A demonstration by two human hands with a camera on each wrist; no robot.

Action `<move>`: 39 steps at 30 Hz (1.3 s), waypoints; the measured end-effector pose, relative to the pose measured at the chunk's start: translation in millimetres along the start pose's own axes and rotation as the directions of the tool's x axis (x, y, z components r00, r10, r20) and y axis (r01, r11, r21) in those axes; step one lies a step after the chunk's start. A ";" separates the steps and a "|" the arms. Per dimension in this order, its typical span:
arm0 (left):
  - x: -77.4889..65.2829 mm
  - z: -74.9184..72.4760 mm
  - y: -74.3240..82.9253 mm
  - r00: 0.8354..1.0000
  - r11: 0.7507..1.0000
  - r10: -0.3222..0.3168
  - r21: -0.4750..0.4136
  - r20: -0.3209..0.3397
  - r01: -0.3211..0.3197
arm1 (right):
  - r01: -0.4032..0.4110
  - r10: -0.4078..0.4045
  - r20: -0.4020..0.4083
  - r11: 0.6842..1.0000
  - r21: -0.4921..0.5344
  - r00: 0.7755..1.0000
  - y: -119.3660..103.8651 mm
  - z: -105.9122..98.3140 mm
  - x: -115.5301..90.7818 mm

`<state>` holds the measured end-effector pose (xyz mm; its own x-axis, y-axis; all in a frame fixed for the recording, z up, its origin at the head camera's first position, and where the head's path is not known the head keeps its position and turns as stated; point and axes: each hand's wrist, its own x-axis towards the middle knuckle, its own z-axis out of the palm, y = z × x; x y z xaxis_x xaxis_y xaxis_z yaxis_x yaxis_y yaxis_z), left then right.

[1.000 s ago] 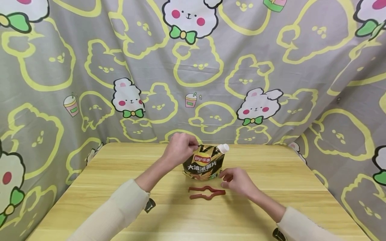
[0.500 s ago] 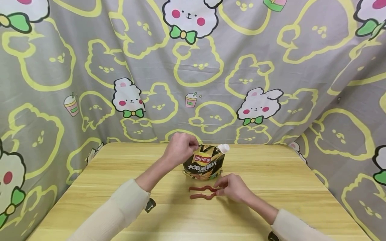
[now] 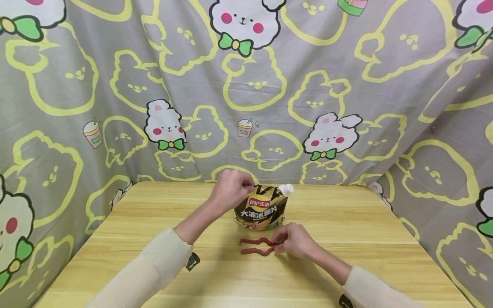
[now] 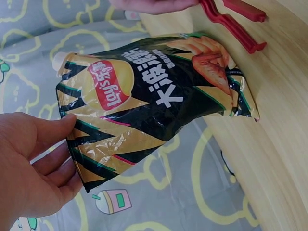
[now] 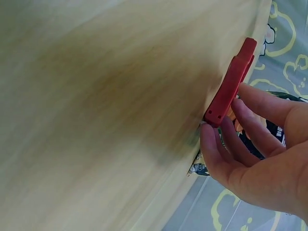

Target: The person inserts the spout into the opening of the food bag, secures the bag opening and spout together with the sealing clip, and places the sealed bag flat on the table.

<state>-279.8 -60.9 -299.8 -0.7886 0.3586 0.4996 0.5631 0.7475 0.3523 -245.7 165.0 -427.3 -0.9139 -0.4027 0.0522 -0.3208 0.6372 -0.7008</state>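
My left hand [image 3: 229, 190] pinches the top left corner of a black and gold Lay's chip bag [image 3: 259, 216], which stands upright on the table. In the left wrist view the thumb lies on the printed front of the bag [image 4: 144, 96], with fingers behind its top edge. A white cap [image 3: 286, 189] sits at the bag's other top corner. In front of the bag, my right hand [image 3: 295, 240] grips a red bag clip [image 3: 252, 250] by its joined end. Its two wavy arms are spread apart, pointing left. The right wrist view shows fingertips on the clip [image 5: 230, 86].
The light wooden table [image 3: 161, 273] reaches back to a grey curtain [image 3: 262, 154] with yellow and white cartoon animals. That curtain also hangs along both sides of the table.
My right hand has come down and left from beside the bag onto the clip's joined end, and the clip has shifted slightly left. The left hand stays on the bag's corner.
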 end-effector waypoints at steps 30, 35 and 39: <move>2.6 1.9 -2.6 1.000 1.000 0.002 0.012 -0.004 -0.002 | 0.000 0.002 0.031 0.999 -0.044 1.000 2.0 0.5 3.1; 2.7 2.0 -2.3 1.000 1.000 -0.005 0.008 -0.002 0.005 | 0.025 -0.027 -0.014 0.996 -0.080 1.000 5.7 1.8 3.5; 2.2 1.7 -1.7 1.000 1.000 -0.010 0.001 0.001 0.010 | 0.039 -0.042 -0.035 0.994 -0.099 0.998 6.8 2.3 2.9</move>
<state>-282.9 -60.4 -300.5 -0.7947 0.3516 0.4948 0.5545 0.7520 0.3563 -249.9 166.6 -433.5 -0.9076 -0.4061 0.1067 -0.3790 0.6828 -0.6247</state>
